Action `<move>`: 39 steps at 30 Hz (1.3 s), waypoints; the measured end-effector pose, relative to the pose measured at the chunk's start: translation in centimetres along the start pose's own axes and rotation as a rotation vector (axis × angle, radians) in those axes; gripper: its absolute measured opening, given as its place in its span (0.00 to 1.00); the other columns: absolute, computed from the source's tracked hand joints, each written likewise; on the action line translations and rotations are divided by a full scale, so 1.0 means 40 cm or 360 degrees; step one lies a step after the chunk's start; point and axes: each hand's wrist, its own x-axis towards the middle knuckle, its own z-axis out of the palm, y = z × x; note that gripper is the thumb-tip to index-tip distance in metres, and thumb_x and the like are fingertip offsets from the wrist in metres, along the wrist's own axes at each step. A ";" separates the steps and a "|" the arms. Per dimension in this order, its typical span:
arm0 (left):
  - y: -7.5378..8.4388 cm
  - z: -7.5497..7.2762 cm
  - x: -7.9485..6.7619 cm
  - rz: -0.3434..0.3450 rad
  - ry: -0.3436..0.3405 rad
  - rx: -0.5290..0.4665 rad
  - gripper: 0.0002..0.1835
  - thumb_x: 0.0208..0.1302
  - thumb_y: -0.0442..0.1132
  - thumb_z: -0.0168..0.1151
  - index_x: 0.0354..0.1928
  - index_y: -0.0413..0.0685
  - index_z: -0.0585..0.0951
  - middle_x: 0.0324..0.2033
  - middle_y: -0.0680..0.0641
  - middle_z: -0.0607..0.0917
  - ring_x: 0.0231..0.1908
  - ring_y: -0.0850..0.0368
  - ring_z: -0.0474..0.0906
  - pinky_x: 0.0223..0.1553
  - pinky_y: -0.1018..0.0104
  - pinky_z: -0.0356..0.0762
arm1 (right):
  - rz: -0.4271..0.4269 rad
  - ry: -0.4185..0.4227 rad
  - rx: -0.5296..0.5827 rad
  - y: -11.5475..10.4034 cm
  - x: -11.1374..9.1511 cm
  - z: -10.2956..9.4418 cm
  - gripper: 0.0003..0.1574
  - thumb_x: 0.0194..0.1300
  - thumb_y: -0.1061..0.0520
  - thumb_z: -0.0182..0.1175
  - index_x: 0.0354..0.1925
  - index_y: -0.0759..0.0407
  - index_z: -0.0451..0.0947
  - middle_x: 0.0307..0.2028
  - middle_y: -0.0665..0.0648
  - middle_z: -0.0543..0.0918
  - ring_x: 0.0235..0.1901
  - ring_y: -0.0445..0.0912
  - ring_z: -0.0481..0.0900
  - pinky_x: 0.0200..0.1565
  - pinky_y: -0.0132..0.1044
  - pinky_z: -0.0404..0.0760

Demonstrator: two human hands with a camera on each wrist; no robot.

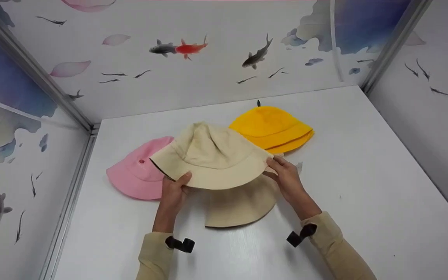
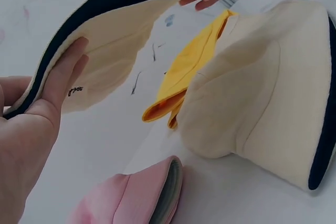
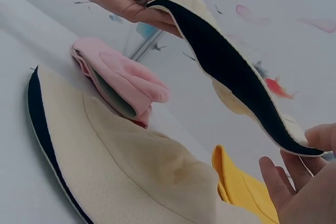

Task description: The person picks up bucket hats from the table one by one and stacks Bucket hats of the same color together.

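Note:
Both hands hold up a cream bucket hat (image 1: 216, 155) by its brim. In the head view, the left hand (image 1: 174, 192) grips the near left brim with the thumb on top, and the right hand (image 1: 285, 177) pinches the right edge. Dark lining shows under this brim in the left wrist view, where the left hand (image 2: 39, 119) has its fingers beneath. A second beige bucket hat (image 1: 241, 204) with a dark brim edge lies on the table below, partly hidden by the raised one. In the right wrist view the right hand (image 3: 307, 182) pinches the brim's end.
On the white table (image 1: 364, 175), a pink bucket hat (image 1: 138, 175) lies at the left and a yellow bucket hat (image 1: 268, 126) at the back. Printed panels (image 1: 216, 85) with painted fish stand behind and at both sides.

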 end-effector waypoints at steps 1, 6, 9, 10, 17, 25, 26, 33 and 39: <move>0.005 -0.007 -0.001 0.0019 -0.0017 -0.0025 0.21 0.69 0.21 0.50 0.61 0.43 0.66 0.46 0.53 0.82 0.44 0.62 0.84 0.44 0.68 0.85 | 0.0013 -0.0013 0.0003 0.003 0.000 0.000 0.26 0.77 0.51 0.53 0.65 0.65 0.71 0.52 0.51 0.80 0.55 0.44 0.78 0.54 0.36 0.84; 0.021 -0.044 -0.004 0.0041 -0.0070 -0.0093 0.19 0.70 0.23 0.50 0.59 0.48 0.70 0.44 0.50 0.86 0.42 0.56 0.88 0.37 0.57 0.88 | 0.0055 -0.0116 0.0118 0.016 -0.001 -0.012 0.28 0.81 0.47 0.44 0.66 0.62 0.71 0.54 0.50 0.84 0.58 0.44 0.79 0.57 0.36 0.83; 0.021 -0.060 -0.005 0.0031 -0.0050 -0.0119 0.20 0.70 0.22 0.49 0.58 0.49 0.70 0.44 0.50 0.86 0.42 0.56 0.88 0.36 0.57 0.88 | 0.0060 -0.0189 0.0233 0.019 -0.002 -0.018 0.31 0.82 0.46 0.40 0.68 0.66 0.68 0.54 0.52 0.85 0.57 0.44 0.81 0.57 0.38 0.83; 0.019 -0.064 -0.004 0.0032 -0.0043 -0.0131 0.20 0.70 0.21 0.49 0.58 0.48 0.69 0.45 0.50 0.85 0.42 0.55 0.88 0.37 0.57 0.88 | 0.0064 -0.0221 0.0261 0.020 -0.002 -0.019 0.32 0.82 0.46 0.39 0.69 0.67 0.66 0.55 0.53 0.85 0.57 0.44 0.82 0.57 0.39 0.83; -0.001 -0.090 0.005 -0.0025 0.0048 -0.0162 0.23 0.68 0.20 0.50 0.61 0.45 0.66 0.46 0.51 0.84 0.44 0.57 0.87 0.39 0.61 0.87 | 0.0107 -0.0514 0.0258 0.027 0.000 -0.038 0.38 0.83 0.43 0.26 0.76 0.65 0.53 0.74 0.66 0.63 0.69 0.50 0.71 0.66 0.40 0.76; -0.028 -0.140 0.012 -0.0067 0.0216 -0.0215 0.26 0.67 0.18 0.51 0.64 0.43 0.64 0.48 0.54 0.82 0.46 0.64 0.83 0.46 0.68 0.85 | 0.0001 -0.0661 -0.0028 0.038 0.012 -0.071 0.44 0.81 0.36 0.26 0.78 0.65 0.47 0.75 0.67 0.59 0.75 0.58 0.60 0.66 0.38 0.75; -0.031 -0.146 0.012 -0.0072 0.0249 -0.0232 0.27 0.66 0.18 0.51 0.64 0.44 0.64 0.48 0.55 0.82 0.47 0.64 0.83 0.47 0.69 0.84 | -0.0025 -0.0628 -0.0108 0.040 0.013 -0.074 0.45 0.80 0.35 0.28 0.77 0.66 0.49 0.75 0.67 0.62 0.74 0.58 0.62 0.65 0.38 0.76; -0.037 -0.175 0.000 -0.0109 0.0313 -0.0284 0.29 0.67 0.19 0.52 0.66 0.44 0.62 0.49 0.56 0.83 0.48 0.65 0.83 0.49 0.69 0.84 | -0.0217 -0.0334 -0.0617 0.037 0.016 -0.075 0.36 0.81 0.41 0.39 0.71 0.66 0.64 0.69 0.66 0.71 0.69 0.58 0.69 0.64 0.50 0.77; -0.043 -0.185 -0.005 -0.0111 0.0337 -0.0299 0.29 0.66 0.19 0.54 0.66 0.43 0.62 0.48 0.55 0.85 0.47 0.64 0.84 0.48 0.67 0.85 | -0.0402 -0.0145 -0.0984 0.026 0.035 -0.093 0.29 0.78 0.48 0.50 0.68 0.62 0.69 0.68 0.65 0.71 0.68 0.59 0.68 0.67 0.57 0.71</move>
